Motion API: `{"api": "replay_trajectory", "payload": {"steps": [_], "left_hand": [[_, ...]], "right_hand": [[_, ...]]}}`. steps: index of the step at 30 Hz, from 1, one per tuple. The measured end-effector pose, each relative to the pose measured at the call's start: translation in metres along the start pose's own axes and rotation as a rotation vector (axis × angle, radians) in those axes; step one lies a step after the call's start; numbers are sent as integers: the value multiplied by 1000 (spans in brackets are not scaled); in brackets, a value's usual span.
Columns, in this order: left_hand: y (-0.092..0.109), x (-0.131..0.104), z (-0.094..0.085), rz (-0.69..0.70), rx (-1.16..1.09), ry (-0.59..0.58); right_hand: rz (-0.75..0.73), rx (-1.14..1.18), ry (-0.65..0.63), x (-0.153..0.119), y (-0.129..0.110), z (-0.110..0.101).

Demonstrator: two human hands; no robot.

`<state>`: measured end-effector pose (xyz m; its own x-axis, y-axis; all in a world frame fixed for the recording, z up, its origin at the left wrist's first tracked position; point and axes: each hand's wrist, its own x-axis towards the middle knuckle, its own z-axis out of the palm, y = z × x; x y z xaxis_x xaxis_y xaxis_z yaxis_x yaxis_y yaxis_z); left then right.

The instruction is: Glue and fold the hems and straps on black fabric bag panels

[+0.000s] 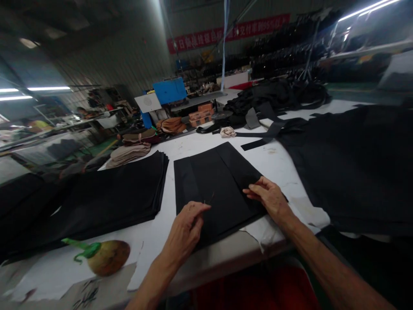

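Observation:
A folded black fabric panel lies flat on the white-covered table in front of me. My right hand pinches the panel's right edge between thumb and fingers. Over its lower left part is my left hand, fingers curled together and the index finger reaching forward. A thin thread-like line shows by that fingertip; whether the hand grips anything is too small to make out. To the left sits a stack of black fabric pieces. Nearer me rests a round brownish object with a green tie on top.
More black fabric covers the table's right side. Black strips and a small beige bundle lie behind the panel. Farther back are orange boxes, beige fabric pieces and a blue panel.

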<state>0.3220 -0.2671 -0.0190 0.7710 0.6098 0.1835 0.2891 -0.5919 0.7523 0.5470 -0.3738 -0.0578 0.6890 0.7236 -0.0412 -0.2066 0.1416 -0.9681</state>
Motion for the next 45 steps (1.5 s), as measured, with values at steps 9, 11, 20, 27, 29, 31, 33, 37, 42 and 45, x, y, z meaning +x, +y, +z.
{"api": "replay_trajectory", "payload": {"steps": [9,11,20,27,29,31,33,37,42,45], "left_hand": [[33,104,85,-504,-876,-190],[30,112,90,-532,-923,-151],[15,110,111,-523,-833,50],[18,106,118,-455,-739,39],[20,107,119,-451,-724,46],[22,108,121,-454,-719,46],[24,109,123,-460,-720,45],[29,111,126,-477,-729,58],[34,111,130,-483,-725,63],[34,110,132,-481,-705,50]], "right_hand": [[-31,-27,-67,-2,-2,-1],[-32,-64,-92,-4,-4,-6],[-44,-281,12,0,-21,-75],[-112,-514,8,-1,-2,-102],[-134,-570,3,-1,0,-103],[-157,-622,3,2,-2,-102],[-170,-659,-15,7,-7,-99],[-135,-684,-135,24,-18,-91],[-57,-669,-279,38,-21,-82],[-40,-663,-315,41,-20,-82]]}}
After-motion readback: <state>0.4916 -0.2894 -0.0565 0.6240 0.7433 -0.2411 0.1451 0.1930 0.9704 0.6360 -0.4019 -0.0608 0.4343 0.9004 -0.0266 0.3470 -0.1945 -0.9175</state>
